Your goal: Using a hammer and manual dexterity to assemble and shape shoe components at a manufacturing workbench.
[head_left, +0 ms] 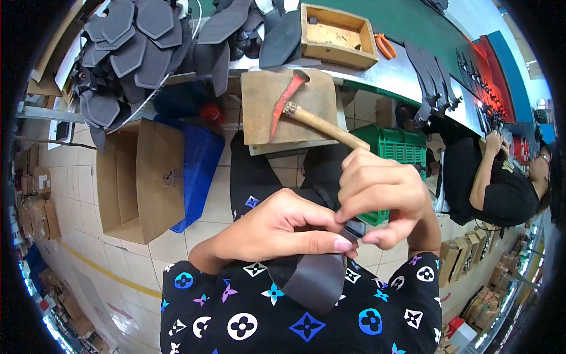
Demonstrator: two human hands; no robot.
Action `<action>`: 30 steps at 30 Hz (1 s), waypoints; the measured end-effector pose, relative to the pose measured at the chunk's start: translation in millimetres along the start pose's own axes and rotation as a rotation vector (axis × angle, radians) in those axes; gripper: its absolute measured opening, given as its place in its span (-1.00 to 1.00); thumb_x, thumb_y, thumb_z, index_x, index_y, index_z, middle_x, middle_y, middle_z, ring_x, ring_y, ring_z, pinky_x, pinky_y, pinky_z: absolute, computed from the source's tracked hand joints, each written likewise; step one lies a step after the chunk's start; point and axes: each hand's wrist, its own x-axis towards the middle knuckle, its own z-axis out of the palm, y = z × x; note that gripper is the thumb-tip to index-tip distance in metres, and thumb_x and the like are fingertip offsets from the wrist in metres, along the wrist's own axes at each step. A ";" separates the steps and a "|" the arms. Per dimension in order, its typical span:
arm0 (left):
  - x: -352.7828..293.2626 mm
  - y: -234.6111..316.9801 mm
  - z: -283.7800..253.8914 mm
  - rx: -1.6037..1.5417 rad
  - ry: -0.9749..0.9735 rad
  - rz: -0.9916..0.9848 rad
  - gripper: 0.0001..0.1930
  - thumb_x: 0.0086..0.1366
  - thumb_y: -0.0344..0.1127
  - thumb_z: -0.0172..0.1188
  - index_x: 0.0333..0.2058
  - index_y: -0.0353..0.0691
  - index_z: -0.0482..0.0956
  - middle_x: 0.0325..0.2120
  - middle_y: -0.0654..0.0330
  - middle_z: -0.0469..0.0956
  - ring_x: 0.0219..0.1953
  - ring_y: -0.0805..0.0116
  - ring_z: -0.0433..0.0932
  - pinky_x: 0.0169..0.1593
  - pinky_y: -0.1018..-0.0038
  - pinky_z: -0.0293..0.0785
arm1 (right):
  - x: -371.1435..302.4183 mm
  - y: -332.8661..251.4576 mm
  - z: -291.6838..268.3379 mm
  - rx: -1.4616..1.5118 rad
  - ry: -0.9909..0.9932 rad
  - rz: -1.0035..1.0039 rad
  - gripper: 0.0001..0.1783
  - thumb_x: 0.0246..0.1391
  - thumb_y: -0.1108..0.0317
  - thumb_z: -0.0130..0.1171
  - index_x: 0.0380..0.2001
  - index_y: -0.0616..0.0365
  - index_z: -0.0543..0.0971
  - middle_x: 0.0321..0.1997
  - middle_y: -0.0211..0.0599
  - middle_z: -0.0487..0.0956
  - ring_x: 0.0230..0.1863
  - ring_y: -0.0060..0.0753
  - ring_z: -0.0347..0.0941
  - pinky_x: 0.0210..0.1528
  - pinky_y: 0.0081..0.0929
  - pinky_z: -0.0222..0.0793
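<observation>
My left hand (pixel 283 229) is closed on a dark brown leather-like strap (pixel 318 287), its thumb lying along the top. A wide curl of that strap hangs below the fingers, in front of my patterned shirt. At the strap's end sits a small shiny black piece (pixel 354 228), possibly a loop or buckle. My right hand (pixel 386 192) pinches around this piece, thumb and forefinger bent. Beyond my hands, a hammer (pixel 318 123) with a red head and wooden handle rests on a brown board (pixel 257 100); its handle end points toward my right hand.
Grey shaped straps (pixel 127 53) pile up at the bench's left. A wooden tray (pixel 342 54) and orange-handled pliers (pixel 385 46) lie on the bench. Below stand a cardboard box (pixel 159 183), a blue crate (pixel 203 171) and a green crate (pixel 401 144). Another person (pixel 495 177) works at right.
</observation>
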 end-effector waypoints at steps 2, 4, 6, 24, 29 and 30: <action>2.5 -8.1 3.1 0.028 -0.096 0.056 -0.80 0.38 -0.28 0.24 -0.18 -0.28 0.72 -0.41 0.21 0.70 -0.38 0.62 0.59 -0.29 0.60 0.44 | 0.5 -7.2 4.3 -0.004 -0.017 -0.035 -0.69 0.04 0.26 0.34 -0.30 0.34 0.61 -0.35 -0.17 0.55 -0.37 -0.14 0.45 -0.30 -0.30 0.38; 8.3 -4.9 1.4 -0.025 -0.164 0.046 -0.80 0.37 -0.28 0.25 -0.18 -0.29 0.72 -0.40 0.20 0.71 -0.38 0.59 0.60 -0.29 0.60 0.45 | 3.2 -9.7 0.5 -0.078 -0.060 -0.133 -0.61 0.09 0.18 0.34 -0.36 0.40 0.60 -0.41 -0.14 0.53 -0.46 -0.16 0.40 -0.46 -0.33 0.39; 14.1 -2.6 0.5 -0.077 -0.255 0.034 -0.79 0.36 -0.28 0.26 -0.20 -0.30 0.73 -0.38 0.19 0.72 -0.38 0.55 0.62 -0.29 0.59 0.46 | 3.3 -15.9 -1.7 -0.068 -0.090 -0.104 -0.66 0.04 0.25 0.37 -0.34 0.36 0.58 -0.43 -0.19 0.46 -0.47 -0.18 0.35 -0.47 -0.35 0.32; -7.7 -11.9 15.3 0.212 0.216 0.187 -0.80 0.28 -0.28 0.35 -0.29 -0.32 0.73 -0.66 0.21 0.57 -0.61 0.63 0.42 -0.52 0.58 0.27 | -4.4 -9.2 10.0 -0.135 0.090 0.074 -0.37 0.04 0.02 0.26 0.01 0.36 0.54 -0.03 0.13 0.61 -0.01 0.08 0.58 0.11 -0.01 0.35; -13.4 2.4 24.8 0.380 0.260 0.220 -0.80 0.27 -0.30 0.34 -0.24 -0.33 0.71 -0.59 0.15 0.61 -0.58 0.55 0.52 -0.48 0.54 0.37 | -6.3 -27.6 54.2 -0.012 0.369 0.220 -0.56 0.02 0.25 0.23 -0.09 0.37 0.62 -0.09 0.16 0.66 0.05 0.12 0.60 0.36 0.27 0.11; -11.7 2.1 29.2 0.395 0.262 0.225 -0.79 0.28 -0.30 0.33 -0.22 -0.32 0.70 -0.57 0.12 0.63 -0.57 0.53 0.54 -0.46 0.52 0.39 | -7.0 -33.5 55.8 -0.034 0.390 0.238 -0.64 0.01 0.31 0.23 -0.16 0.34 0.65 -0.13 0.12 0.68 0.04 0.09 0.61 0.36 0.29 0.09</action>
